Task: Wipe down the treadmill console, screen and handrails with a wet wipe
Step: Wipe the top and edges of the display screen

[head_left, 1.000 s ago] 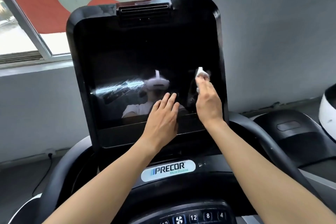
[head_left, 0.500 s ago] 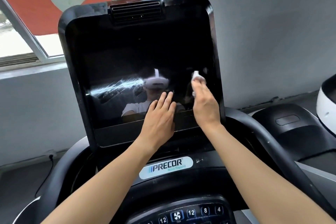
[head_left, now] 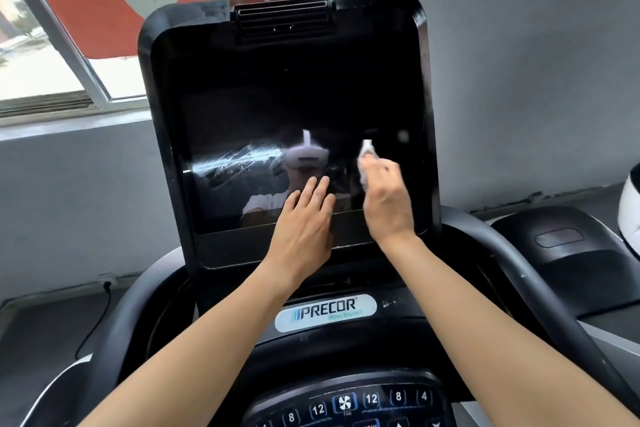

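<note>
Grips a white wet wipe (head_left: 366, 149) in the right hand (head_left: 384, 198), with the fingers (head_left: 381, 168) curled round it and blurred. Holds the wipe against the dark screen (head_left: 294, 97), a tuft poking out above the fingertips. Lays the left hand (head_left: 304, 222) flat on the screen's lower part, just left of those fingers, with the left fingers (head_left: 320, 187) straight and close together. Smeared streaks (head_left: 239, 158) on the glass farther left. Below both wrists, a Precor badge (head_left: 325, 313) and the console keypad (head_left: 346, 402). Right of the wipe-holding fingers, a black handrail (head_left: 512, 263) curving down.
</note>
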Demonstrator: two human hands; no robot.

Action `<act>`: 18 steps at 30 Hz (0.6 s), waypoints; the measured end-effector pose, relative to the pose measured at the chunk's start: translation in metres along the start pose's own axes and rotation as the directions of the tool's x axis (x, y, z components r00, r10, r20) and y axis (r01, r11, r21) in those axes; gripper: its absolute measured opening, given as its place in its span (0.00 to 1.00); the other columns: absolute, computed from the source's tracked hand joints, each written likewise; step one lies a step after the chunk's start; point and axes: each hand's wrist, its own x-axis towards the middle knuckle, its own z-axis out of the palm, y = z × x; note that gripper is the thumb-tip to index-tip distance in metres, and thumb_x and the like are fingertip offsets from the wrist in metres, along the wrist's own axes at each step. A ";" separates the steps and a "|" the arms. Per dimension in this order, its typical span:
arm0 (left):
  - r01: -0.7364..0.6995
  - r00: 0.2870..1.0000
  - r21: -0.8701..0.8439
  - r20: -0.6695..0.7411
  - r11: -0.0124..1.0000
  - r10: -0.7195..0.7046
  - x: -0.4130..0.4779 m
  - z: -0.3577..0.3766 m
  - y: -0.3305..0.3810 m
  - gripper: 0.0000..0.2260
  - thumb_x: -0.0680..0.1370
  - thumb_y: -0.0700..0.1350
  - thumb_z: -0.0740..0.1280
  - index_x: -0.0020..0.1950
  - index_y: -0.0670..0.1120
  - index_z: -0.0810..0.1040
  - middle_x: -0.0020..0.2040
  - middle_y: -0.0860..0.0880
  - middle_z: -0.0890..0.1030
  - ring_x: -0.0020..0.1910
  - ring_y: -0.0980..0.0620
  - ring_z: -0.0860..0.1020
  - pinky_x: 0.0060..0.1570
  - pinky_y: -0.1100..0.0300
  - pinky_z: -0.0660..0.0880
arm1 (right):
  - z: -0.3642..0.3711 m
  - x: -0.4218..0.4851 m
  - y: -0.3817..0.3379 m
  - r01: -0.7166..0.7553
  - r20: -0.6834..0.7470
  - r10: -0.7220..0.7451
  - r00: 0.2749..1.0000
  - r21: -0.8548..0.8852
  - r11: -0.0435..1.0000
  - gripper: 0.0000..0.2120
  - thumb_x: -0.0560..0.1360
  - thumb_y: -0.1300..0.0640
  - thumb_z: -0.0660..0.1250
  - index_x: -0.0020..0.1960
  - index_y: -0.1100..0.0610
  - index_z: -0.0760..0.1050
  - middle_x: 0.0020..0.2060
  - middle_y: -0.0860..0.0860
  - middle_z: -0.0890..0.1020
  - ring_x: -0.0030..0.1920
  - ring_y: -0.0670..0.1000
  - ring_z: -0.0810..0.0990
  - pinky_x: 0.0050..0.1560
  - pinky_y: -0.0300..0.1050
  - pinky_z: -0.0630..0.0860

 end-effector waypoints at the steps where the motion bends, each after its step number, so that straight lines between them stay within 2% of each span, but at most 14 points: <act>1: 0.006 1.000 0.004 -0.004 1.000 -0.006 -0.003 -0.001 -0.003 0.27 0.75 0.44 0.68 0.75 0.41 0.69 0.82 0.40 0.61 0.82 0.41 0.57 0.77 0.44 0.62 | 0.000 0.000 0.002 -0.080 -0.049 0.080 0.996 0.007 0.997 0.17 0.77 0.73 0.65 0.64 0.63 0.77 0.60 0.58 0.79 0.56 0.54 0.77 0.55 0.44 0.81; 3: 0.021 1.000 0.008 -0.010 1.000 -0.021 -0.009 -0.001 -0.010 0.27 0.76 0.44 0.68 0.75 0.41 0.69 0.82 0.40 0.61 0.82 0.41 0.58 0.77 0.44 0.62 | 0.004 0.002 0.000 -0.155 -0.095 0.156 0.983 0.017 0.988 0.14 0.76 0.75 0.64 0.58 0.63 0.78 0.56 0.56 0.77 0.50 0.51 0.74 0.48 0.45 0.80; 6: 0.063 0.998 0.014 -0.007 0.998 -0.063 -0.018 -0.001 -0.022 0.27 0.76 0.45 0.67 0.75 0.41 0.69 0.82 0.40 0.61 0.81 0.40 0.58 0.77 0.44 0.63 | 0.013 0.005 -0.017 -0.117 -0.074 0.119 0.990 0.031 0.993 0.12 0.76 0.76 0.63 0.52 0.62 0.77 0.52 0.53 0.75 0.47 0.50 0.72 0.44 0.44 0.77; 9: 0.115 0.993 0.026 -0.018 0.993 -0.114 -0.028 -0.002 -0.035 0.26 0.77 0.44 0.66 0.75 0.41 0.70 0.81 0.40 0.62 0.81 0.41 0.59 0.76 0.44 0.63 | 0.025 0.008 -0.045 -0.031 -0.019 0.032 0.999 0.044 0.999 0.10 0.78 0.72 0.63 0.54 0.62 0.79 0.51 0.52 0.77 0.47 0.49 0.71 0.47 0.41 0.76; 11: 0.137 0.990 0.035 -0.023 0.990 -0.136 -0.033 -0.003 -0.044 0.26 0.77 0.45 0.66 0.75 0.41 0.69 0.81 0.40 0.62 0.81 0.41 0.59 0.77 0.45 0.63 | 0.036 0.007 -0.063 0.077 0.066 -0.080 0.995 0.052 0.996 0.11 0.79 0.70 0.64 0.59 0.63 0.79 0.53 0.51 0.77 0.49 0.48 0.71 0.50 0.37 0.75; 15: 0.181 0.983 0.043 -0.025 0.983 -0.180 -0.042 -0.005 -0.061 0.27 0.76 0.45 0.66 0.75 0.41 0.69 0.81 0.39 0.62 0.81 0.41 0.58 0.77 0.45 0.62 | 0.050 0.004 -0.076 0.401 0.230 -0.400 0.887 0.044 0.915 0.18 0.77 0.70 0.68 0.67 0.65 0.77 0.61 0.51 0.77 0.54 0.51 0.74 0.56 0.41 0.78; 17: 0.199 0.980 0.037 -0.035 0.979 -0.198 -0.046 -0.006 -0.068 0.27 0.76 0.45 0.66 0.74 0.41 0.70 0.81 0.39 0.62 0.81 0.41 0.59 0.76 0.45 0.63 | 0.049 0.010 -0.069 0.420 0.210 -0.414 0.886 0.014 0.907 0.15 0.79 0.68 0.66 0.65 0.63 0.78 0.61 0.50 0.78 0.52 0.51 0.73 0.52 0.42 0.78; 18: 0.206 0.978 0.035 -0.040 0.978 -0.205 -0.048 -0.006 -0.070 0.27 0.75 0.44 0.66 0.74 0.41 0.70 0.81 0.39 0.63 0.81 0.41 0.59 0.76 0.45 0.63 | 0.048 0.014 -0.065 0.364 0.176 -0.357 0.917 -0.009 0.931 0.14 0.81 0.68 0.65 0.65 0.62 0.78 0.60 0.48 0.78 0.50 0.50 0.71 0.50 0.42 0.77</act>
